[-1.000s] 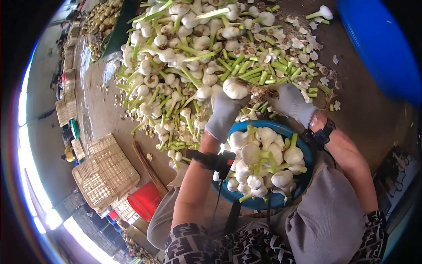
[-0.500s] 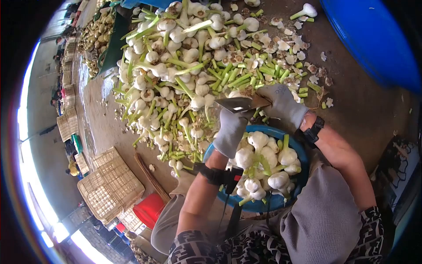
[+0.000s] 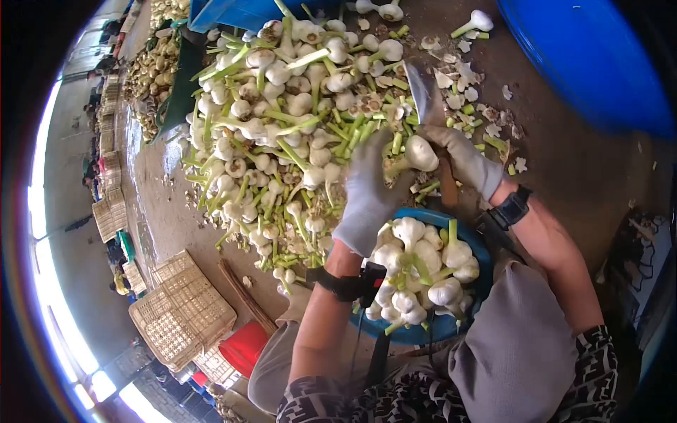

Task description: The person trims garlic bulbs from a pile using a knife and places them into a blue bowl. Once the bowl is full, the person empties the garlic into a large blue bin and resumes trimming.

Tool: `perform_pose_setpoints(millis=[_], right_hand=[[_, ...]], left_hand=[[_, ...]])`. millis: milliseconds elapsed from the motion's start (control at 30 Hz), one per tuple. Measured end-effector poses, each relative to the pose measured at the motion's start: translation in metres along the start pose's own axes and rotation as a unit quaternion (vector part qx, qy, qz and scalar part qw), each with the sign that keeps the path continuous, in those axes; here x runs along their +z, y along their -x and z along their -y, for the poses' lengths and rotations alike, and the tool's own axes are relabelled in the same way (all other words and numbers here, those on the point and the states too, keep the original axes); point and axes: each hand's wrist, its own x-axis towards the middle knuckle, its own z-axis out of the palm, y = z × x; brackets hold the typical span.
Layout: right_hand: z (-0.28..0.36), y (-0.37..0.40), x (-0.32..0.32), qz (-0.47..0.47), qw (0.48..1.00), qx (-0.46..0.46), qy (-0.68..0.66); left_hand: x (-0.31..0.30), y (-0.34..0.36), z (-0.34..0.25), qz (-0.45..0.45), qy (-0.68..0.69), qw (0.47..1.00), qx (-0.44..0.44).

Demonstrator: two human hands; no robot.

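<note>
My left hand (image 3: 370,187), in a pale grey glove, curves its thumb and fingers around the stem side of a white garlic bulb (image 3: 422,154); the exact grip is blurred. The bulb's green stem points towards that palm. My right hand (image 3: 467,161), gloved alike, closes on a knife (image 3: 424,95) whose blade points away from me and whose brown handle shows below the fingers. Its fingertips are beside the bulb. Just beyond the hands lies a large heap of garlic (image 3: 282,106) with stems on. Below them, a blue basin (image 3: 483,282) holds several trimmed bulbs.
Cut green stems (image 3: 360,134) and papery skins (image 3: 458,74) litter the floor by the heap. A large blue tub (image 3: 592,63) is at upper right, and a blue crate (image 3: 233,10) at the top. Woven crates (image 3: 183,310) and a red container (image 3: 243,347) stand at left.
The knife has swung from pointing left across the hands to pointing away from me. The left hand has moved up and opened wider, and a garlic bulb now shows between the hands.
</note>
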Motion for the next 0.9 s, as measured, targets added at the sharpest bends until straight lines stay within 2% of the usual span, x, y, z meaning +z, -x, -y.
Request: perform_pose_setpoints(millis=[33,67,100,133,167,200,267,300,400,467,500,533,567,600,633,667,700,733,800,833,900], right_hand=[[0.006,0.0,0.008,-0.02,0.999,0.017,-0.042],[0.018,0.003,0.014,-0.012,0.999,0.022,0.036],[0.03,0.01,0.019,-0.005,0.993,0.029,0.113],[0.033,0.015,0.023,0.0,0.981,0.04,0.188],[0.017,0.006,0.023,0.03,0.985,-0.044,0.163],[0.019,0.004,0.022,0.048,0.955,-0.066,0.285],[0.029,0.004,0.025,0.082,0.848,-0.113,0.511],[0.032,0.004,0.029,0.066,0.842,-0.103,0.526],[0.024,-0.014,-0.005,0.061,0.762,0.001,0.645],[0.021,-0.021,-0.032,0.033,0.598,0.141,0.788],[0.021,-0.016,-0.045,-0.004,0.609,0.129,0.782],[0.018,-0.006,-0.057,-0.037,0.619,0.119,0.776],[0.014,0.0,-0.059,-0.069,0.628,0.11,0.767],[0.011,0.003,-0.058,-0.077,0.664,0.128,0.733],[0.014,0.005,-0.05,-0.086,0.697,0.144,0.697],[0.016,0.007,-0.044,-0.096,0.728,0.158,0.66],[0.003,0.007,-0.051,-0.041,0.837,0.04,0.544],[-0.006,0.004,-0.05,-0.019,0.853,0.026,0.52],[-0.02,-0.004,-0.046,0.022,0.883,-0.003,0.469],[-0.021,-0.005,-0.04,-0.003,0.826,0.032,0.563],[-0.016,-0.003,-0.036,-0.01,0.739,0.064,0.67]], left_hand=[[0.003,0.002,0.009,-0.078,0.007,0.997,-0.024],[0.007,0.007,0.012,-0.168,0.034,0.977,-0.125],[0.008,0.01,0.024,-0.108,0.295,0.91,-0.271],[0.009,0.012,0.027,-0.061,0.409,0.855,-0.313],[0.008,0.014,0.028,-0.021,0.503,0.784,-0.363],[0.013,0.015,0.025,-0.007,0.478,0.814,-0.33],[0.016,0.012,0.011,0.023,0.42,0.869,-0.26],[0.017,0.013,0.006,0.037,0.389,0.892,-0.227],[0.002,0.018,0.011,0.091,0.263,0.953,-0.117],[-0.032,0.019,-0.011,0.236,0.403,0.845,-0.261],[-0.039,0.03,-0.018,0.274,0.377,0.848,-0.251],[-0.052,0.036,-0.011,0.379,0.438,0.792,-0.195],[-0.059,0.043,0.004,0.326,0.438,0.813,-0.201],[-0.062,0.051,0.023,0.277,0.437,0.831,-0.205],[-0.063,0.046,0.041,0.155,0.363,0.86,-0.324],[-0.061,0.034,0.065,0.028,0.277,0.859,-0.429],[-0.057,0.027,0.106,-0.036,0.155,0.883,-0.442],[-0.048,0.023,0.142,-0.101,0.03,0.888,-0.447],[-0.03,0.017,0.175,-0.04,0.021,0.89,-0.453],[-0.028,0.013,0.176,-0.008,0.016,0.89,-0.456],[-0.024,0.015,0.178,-0.043,0.067,0.898,-0.434]])
